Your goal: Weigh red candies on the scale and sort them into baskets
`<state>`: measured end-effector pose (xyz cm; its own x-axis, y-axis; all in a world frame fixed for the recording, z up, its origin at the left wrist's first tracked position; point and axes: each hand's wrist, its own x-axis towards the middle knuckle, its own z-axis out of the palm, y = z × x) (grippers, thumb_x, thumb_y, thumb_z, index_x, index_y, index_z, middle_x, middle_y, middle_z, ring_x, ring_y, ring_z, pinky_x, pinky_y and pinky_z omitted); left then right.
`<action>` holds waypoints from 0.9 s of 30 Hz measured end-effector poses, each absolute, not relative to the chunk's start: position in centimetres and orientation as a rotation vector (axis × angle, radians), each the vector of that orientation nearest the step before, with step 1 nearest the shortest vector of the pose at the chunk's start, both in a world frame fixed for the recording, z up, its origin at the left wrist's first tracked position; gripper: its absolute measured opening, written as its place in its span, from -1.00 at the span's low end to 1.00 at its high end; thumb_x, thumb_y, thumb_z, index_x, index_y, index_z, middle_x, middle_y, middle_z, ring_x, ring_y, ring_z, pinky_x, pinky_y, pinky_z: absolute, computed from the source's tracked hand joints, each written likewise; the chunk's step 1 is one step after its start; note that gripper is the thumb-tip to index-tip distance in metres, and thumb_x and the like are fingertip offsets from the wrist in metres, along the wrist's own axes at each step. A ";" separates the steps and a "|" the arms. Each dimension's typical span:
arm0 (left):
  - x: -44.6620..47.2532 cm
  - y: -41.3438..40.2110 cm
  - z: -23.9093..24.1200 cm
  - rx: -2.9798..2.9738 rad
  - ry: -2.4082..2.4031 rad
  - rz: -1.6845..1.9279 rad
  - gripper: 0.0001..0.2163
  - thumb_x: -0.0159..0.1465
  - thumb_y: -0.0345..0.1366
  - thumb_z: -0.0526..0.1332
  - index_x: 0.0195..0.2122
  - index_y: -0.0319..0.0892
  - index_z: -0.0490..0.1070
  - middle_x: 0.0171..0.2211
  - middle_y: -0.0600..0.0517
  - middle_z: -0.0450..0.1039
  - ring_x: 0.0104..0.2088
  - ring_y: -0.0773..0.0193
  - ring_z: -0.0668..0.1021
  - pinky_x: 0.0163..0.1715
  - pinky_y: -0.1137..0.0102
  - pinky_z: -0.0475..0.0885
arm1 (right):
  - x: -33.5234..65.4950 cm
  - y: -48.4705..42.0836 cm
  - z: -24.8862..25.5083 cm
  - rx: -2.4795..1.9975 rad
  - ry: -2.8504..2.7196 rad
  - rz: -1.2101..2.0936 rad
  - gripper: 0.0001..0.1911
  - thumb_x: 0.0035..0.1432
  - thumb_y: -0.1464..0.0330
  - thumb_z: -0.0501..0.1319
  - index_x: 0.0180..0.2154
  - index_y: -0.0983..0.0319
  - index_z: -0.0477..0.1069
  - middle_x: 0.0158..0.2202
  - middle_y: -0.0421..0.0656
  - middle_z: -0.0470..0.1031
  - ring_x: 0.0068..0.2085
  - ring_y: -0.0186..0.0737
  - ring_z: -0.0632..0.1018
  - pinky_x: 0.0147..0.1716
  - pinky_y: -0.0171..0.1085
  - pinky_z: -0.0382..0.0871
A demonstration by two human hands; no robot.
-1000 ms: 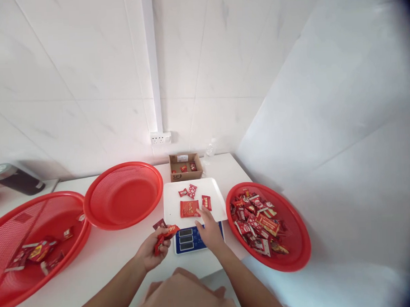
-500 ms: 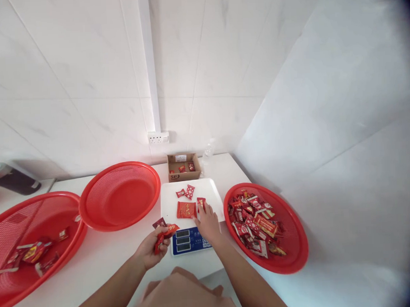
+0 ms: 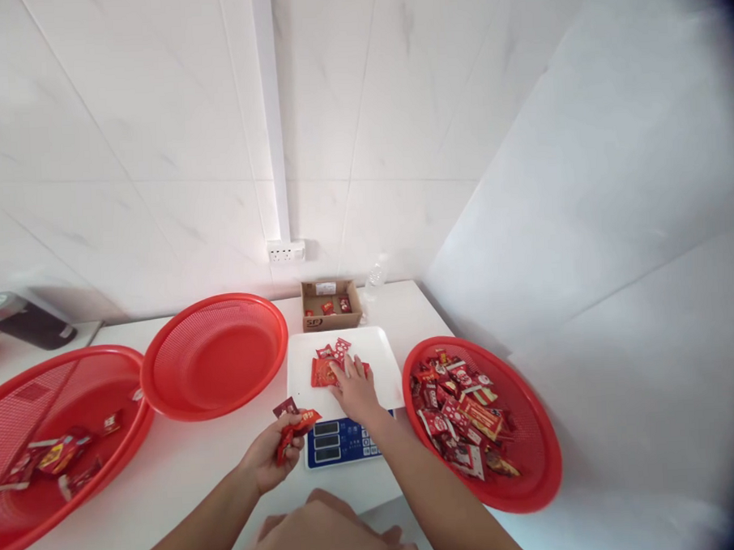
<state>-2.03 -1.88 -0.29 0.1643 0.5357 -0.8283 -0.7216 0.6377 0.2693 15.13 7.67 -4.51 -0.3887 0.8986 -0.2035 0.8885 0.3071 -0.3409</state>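
My right hand lies on the white tray of a blue-fronted scale, fingers spread flat over a small cluster of red snack packets. My left hand hovers left of the scale, closed on a few red packets. The packets under my right fingers are partly hidden.
A red basket full of red packets sits right of the scale. An empty red basket and another red basket with several packets lie to the left. A small cardboard box and a clear bottle stand by the wall.
My right hand has slid forward across the scale tray and pushed the scattered packets together into one cluster. My left hand has stayed put with its packets.
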 end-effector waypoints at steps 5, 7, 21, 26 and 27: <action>-2.2 -1.8 -0.3 -0.200 1.097 0.915 -0.95 0.17 -0.45 0.18 -0.35 -0.29 0.30 -0.51 0.02 0.39 -0.72 0.56 0.29 -0.83 0.68 0.13 | 14.9 11.0 -4.3 -1.695 -2.622 0.695 -0.37 0.23 0.04 -0.11 0.28 0.02 -0.10 0.36 -0.16 -0.22 0.33 0.02 -0.24 0.17 0.19 -0.29; -2.2 -1.8 -0.1 -0.210 1.107 0.912 -0.94 0.17 -0.45 0.18 -0.34 -0.30 0.30 -0.50 0.02 0.39 -0.72 0.57 0.29 -0.83 0.68 0.13 | 15.4 11.8 -4.3 -1.729 -2.626 0.719 -0.39 0.23 0.05 -0.12 0.28 0.02 -0.06 0.36 -0.18 -0.18 0.33 0.01 -0.24 0.17 0.20 -0.29; -2.2 -1.8 -0.4 -0.192 1.080 0.902 -0.93 0.15 -0.46 0.19 -0.34 -0.30 0.32 -0.50 0.02 0.39 -0.72 0.56 0.29 -0.83 0.68 0.13 | 19.4 8.1 -5.7 -1.792 -2.262 0.669 -0.46 0.07 0.52 0.02 0.12 0.23 0.31 0.13 -0.01 0.28 0.09 -0.13 0.36 0.08 -0.23 0.19; -1.7 -2.0 0.1 -0.177 1.085 0.891 -0.94 0.17 -0.46 0.17 -0.33 -0.28 0.31 -0.53 0.04 0.37 -0.72 0.55 0.29 -0.83 0.68 0.12 | 18.3 8.7 -5.9 -1.714 -2.241 0.641 -0.50 0.14 0.47 0.01 0.13 0.23 0.30 0.19 -0.03 0.23 0.16 -0.16 0.29 0.13 -0.25 0.12; -1.7 -2.1 0.1 -0.177 1.089 0.890 -0.94 0.17 -0.45 0.17 -0.32 -0.27 0.31 -0.53 0.03 0.38 -0.72 0.55 0.29 -0.83 0.68 0.11 | 18.1 9.0 -5.8 -1.738 -2.240 0.612 -0.49 0.16 0.44 0.02 0.16 0.23 0.25 0.22 -0.01 0.17 0.20 -0.13 0.23 0.15 -0.23 0.10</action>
